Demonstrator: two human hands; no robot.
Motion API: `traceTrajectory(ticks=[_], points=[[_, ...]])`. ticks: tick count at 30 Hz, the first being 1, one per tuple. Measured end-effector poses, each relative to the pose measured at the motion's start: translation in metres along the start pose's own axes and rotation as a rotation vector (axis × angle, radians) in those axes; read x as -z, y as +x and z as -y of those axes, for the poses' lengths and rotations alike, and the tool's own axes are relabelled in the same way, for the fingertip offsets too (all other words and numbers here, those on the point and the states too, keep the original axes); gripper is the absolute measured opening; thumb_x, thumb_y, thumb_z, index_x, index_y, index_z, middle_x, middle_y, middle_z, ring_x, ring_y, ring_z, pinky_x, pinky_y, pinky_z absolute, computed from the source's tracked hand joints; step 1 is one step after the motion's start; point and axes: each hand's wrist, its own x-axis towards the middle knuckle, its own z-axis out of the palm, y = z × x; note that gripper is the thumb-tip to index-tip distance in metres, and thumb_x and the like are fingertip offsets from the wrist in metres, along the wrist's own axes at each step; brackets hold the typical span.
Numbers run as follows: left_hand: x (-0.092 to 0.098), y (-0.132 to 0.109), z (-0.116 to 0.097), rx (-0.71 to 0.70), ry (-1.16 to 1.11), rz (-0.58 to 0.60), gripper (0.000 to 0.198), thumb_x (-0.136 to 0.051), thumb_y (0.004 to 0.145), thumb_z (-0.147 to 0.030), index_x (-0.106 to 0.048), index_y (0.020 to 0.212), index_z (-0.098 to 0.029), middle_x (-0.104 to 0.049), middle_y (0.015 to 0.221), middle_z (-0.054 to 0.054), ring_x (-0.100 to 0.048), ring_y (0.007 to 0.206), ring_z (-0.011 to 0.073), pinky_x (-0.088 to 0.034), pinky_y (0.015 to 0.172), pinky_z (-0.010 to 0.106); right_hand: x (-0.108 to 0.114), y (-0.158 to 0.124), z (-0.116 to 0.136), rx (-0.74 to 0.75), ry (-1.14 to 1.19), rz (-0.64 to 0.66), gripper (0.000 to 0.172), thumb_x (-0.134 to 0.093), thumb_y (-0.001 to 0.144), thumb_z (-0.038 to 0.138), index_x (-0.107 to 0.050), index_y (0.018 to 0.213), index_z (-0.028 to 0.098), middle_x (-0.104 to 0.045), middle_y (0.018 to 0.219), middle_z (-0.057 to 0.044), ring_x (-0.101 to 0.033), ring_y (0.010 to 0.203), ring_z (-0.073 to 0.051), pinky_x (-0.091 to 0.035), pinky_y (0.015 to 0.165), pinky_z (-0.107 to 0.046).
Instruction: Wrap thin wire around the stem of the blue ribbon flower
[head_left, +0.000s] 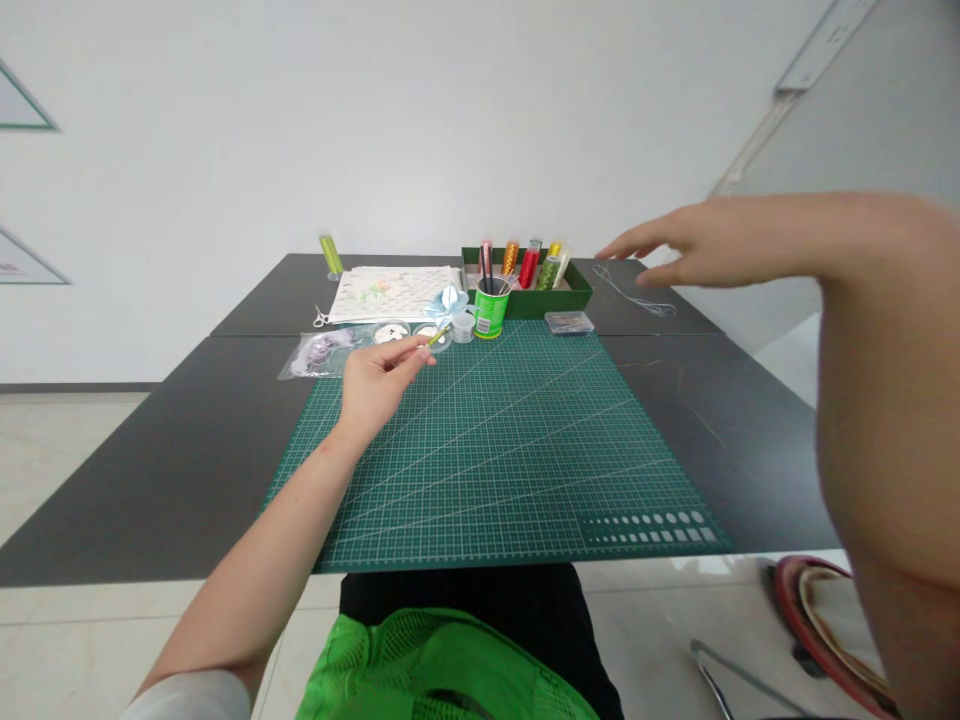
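Already the left hand (375,380) pinched a stemmed pale-blue ribbon flower (448,303); the right hand (675,250) reached, fingers spread and empty, toward thread (634,295) at the surface's far edge

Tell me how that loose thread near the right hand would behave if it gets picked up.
The thread lies in slack curves on the dark table, so it is probably floppy and would droop. It looks very thin, so likely nearly weightless and fiddly to pinch. The right hand hovers above it, open.
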Motion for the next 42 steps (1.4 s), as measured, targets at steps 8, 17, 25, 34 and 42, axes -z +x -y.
traceTrajectory(ticks=[8, 17, 25, 34, 42], points=[[-0.003, 0.001, -0.031, -0.057, 0.062, 0.152, 0.028, -0.072, 0.083, -0.036, -0.083, 0.102, -0.019, -0.079, 0.073, 0.003, -0.050, 0.052, 0.0104, -0.038, 0.050, 0.022, -0.025, -0.024, -0.016, 0.084, -0.015, 0.444, 0.038, -0.067, 0.088, 0.051, -0.080, 0.069, 0.020, -0.077, 0.072, -0.009, -0.075, 0.077, -0.025, -0.059, 0.077, -0.040], [-0.023, -0.003, -0.035, -0.052, 0.011, 0.227, 0.024, -0.070, 0.084, -0.031, -0.083, 0.102, -0.023, -0.078, 0.071, 0.001, -0.051, 0.049, 0.0102, -0.040, 0.048, 0.022, -0.077, -0.050, 0.076, 0.222, 0.674, 0.497, 0.060, -0.058, 0.093, 0.049, -0.052, 0.148, 0.025, -0.052, 0.154, -0.010, -0.050, 0.141, -0.029, -0.040, 0.118, -0.050], [-0.037, -0.020, -0.013, 0.002, -0.021, 0.164, 0.026, -0.068, 0.086, -0.030, -0.082, 0.108, -0.024, -0.081, 0.082, 0.001, -0.066, 0.062, 0.0139, -0.050, 0.056, 0.025, -0.141, -0.095, 0.146, 0.024, 1.441, 0.418, 0.047, -0.060, 0.095, 0.052, -0.054, 0.135, 0.026, -0.060, 0.072, 0.004, -0.049, 0.048, -0.009, -0.039, 0.043, -0.021], [-0.038, -0.025, 0.000, 0.082, 0.045, 0.161, 0.023, -0.071, 0.087, -0.032, -0.080, 0.105, -0.022, -0.082, 0.085, 0.003, -0.076, 0.075, 0.0202, -0.055, 0.064, 0.029, -0.149, -0.119, 0.134, 0.312, 0.647, -0.109, 0.029, -0.049, 0.101, 0.026, -0.077, 0.107, 0.021, -0.081, 0.102, -0.007, -0.077, 0.081, -0.018, -0.059, 0.069, -0.027], [-0.029, -0.023, 0.011, -0.018, 0.423, 0.392, 0.007, -0.069, 0.089, -0.025, -0.073, 0.084, -0.022, -0.080, 0.081, -0.001, -0.075, 0.073, 0.0188, -0.048, 0.063, 0.026, -0.112, -0.106, 0.116, 0.529, 0.813, 0.085, 0.023, -0.060, 0.097, 0.025, -0.081, 0.093, 0.018, -0.077, 0.068, -0.001, -0.059, 0.046, -0.007, -0.044, 0.047, -0.018]])
